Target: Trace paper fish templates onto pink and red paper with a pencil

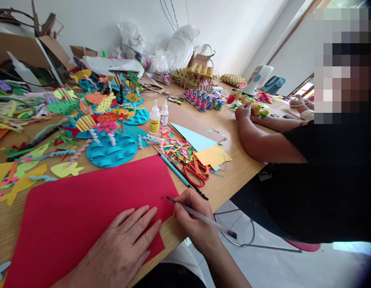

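right grip [195, 218] pinches clear, dark-tipped pen [211, 221]; left grip [123, 242] lies flat on smooth red paper [83, 204].

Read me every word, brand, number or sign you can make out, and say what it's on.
No text is readable.
Front white bottle, yellow label: too small.
Second bottle beside it, pale label: too small.
Pink-marked package: blurred.
Red paper: only a small dark mark.

Pale wall [242, 28] is brightly lit; soft shadows are cast on table [233, 160]. Bluish-white glare [351, 247] seen low at far right. Right corners darkened, blurred; upper-right patch [344, 64] masked by coarse pixels.
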Demonstrator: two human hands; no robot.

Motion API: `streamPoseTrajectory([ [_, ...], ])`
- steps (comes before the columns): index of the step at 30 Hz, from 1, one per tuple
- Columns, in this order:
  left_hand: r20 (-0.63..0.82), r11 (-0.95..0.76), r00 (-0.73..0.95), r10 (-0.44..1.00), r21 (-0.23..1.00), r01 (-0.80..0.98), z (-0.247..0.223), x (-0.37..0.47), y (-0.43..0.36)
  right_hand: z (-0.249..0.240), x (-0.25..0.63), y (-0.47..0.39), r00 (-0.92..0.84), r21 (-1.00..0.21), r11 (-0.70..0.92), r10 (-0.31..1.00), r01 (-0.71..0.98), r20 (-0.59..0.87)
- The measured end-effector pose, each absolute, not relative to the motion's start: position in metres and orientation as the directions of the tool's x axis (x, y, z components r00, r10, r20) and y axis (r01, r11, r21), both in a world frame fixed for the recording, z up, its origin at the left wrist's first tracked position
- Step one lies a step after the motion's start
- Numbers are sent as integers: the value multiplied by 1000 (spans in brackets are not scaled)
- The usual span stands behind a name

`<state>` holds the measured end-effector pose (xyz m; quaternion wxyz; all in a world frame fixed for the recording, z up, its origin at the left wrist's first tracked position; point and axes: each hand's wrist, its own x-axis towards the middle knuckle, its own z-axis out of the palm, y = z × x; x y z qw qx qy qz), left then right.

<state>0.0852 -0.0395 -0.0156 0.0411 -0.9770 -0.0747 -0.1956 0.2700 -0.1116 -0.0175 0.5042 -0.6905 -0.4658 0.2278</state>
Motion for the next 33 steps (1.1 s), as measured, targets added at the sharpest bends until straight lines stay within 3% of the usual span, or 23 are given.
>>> streamPoseTrajectory([
  [6,405,-980,895,187,12,199,-24,84,-42,-15,277,-130,396,-890,-40,904,455,162],
  [11,379,-989,916,129,-14,145,-23,83,-39,-17,272,-141,290,-832,37,928,553,234],
  [23,363,-987,920,149,5,158,-25,82,-40,-19,269,-139,279,-802,57,921,595,272],
  [33,364,-987,918,158,21,161,-25,82,-40,-17,269,-140,278,-804,13,935,595,221],
])
